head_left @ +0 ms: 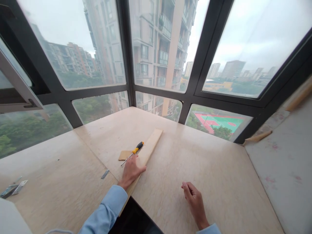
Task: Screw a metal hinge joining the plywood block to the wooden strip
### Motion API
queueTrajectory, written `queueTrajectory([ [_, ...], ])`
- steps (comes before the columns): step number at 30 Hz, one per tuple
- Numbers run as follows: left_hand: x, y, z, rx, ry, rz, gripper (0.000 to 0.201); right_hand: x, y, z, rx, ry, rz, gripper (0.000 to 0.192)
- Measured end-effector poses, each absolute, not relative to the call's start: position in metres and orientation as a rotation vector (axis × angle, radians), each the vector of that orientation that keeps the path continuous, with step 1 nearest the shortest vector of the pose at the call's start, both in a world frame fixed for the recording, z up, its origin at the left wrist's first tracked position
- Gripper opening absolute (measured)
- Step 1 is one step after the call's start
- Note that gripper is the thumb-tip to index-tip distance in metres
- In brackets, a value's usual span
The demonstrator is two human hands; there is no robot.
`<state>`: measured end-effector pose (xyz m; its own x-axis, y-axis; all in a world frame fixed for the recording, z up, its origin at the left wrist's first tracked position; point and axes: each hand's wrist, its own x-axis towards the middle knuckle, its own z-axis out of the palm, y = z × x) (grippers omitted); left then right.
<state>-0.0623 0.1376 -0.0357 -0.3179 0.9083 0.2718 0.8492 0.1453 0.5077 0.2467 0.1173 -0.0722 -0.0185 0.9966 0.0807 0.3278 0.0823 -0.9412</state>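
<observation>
My left hand (131, 170) spans a long pale wooden board (149, 146), thumb over its right edge and fingers over its top. Just beyond the fingers is a screwdriver (138, 148) with a yellow and black handle, its shaft pointing down-left beside the hand. Under its shaft a small flat piece of wood (123, 155) lies on the sill. To the right, apart from the board, my right hand (194, 200) hovers with curled fingers and the thumb pressed against them. Whatever the curled fingers may hold is hidden. A few tiny dark specks lie by the screwdriver handle.
A small metal plate with holes (105, 174) lies left of the board on the stone-like sill (214, 169). More metal hardware (17, 188) sits at the far left. A dark panel (136, 219) shows below the board. Dark-framed windows (131, 71) enclose the sill.
</observation>
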Motion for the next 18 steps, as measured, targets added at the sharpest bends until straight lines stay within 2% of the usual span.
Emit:
queueTrajectory([
  [7,-0.035,0.131,-0.017,1.701,2.3,1.155,0.056,0.245,0.113,-0.066,-1.338,-1.467,0.976,0.049],
  [18,0.075,0.092,0.003,1.623,1.993,1.379,0.06,0.27,0.087,-0.042,-1.162,-1.051,1.29,0.054],
])
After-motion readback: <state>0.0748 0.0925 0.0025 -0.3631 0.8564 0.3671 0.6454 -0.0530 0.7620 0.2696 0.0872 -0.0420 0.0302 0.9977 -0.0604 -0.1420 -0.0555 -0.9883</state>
